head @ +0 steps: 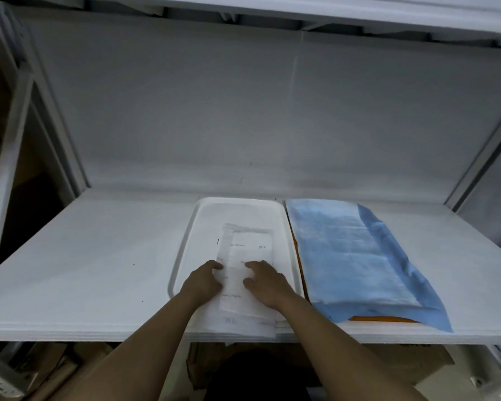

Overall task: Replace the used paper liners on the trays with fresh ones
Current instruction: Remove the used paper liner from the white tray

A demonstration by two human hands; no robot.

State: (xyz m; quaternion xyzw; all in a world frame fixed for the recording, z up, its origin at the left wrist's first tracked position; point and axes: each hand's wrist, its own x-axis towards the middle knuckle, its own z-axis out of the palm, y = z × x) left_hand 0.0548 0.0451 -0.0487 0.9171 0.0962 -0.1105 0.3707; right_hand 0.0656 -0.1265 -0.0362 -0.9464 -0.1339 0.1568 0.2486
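A white tray (203, 224) lies on the white shelf in the middle. Inside it is a white paper liner (248, 247) with faint printed marks, folded or narrow, running from the tray's middle out over the front rim. My left hand (204, 280) rests on the paper's left edge with its fingers curled at that edge. My right hand (265, 283) presses down on the paper's right part with spread, bent fingers. To the right, a blue paper liner (350, 253) covers an orange tray (385, 318), of which only the front edge shows.
The white shelf surface (99, 256) extends to the left of the trays. A back wall and metal frame posts (21, 131) close in the sides, with another shelf overhead. Cardboard boxes (402, 363) sit below the shelf's front edge.
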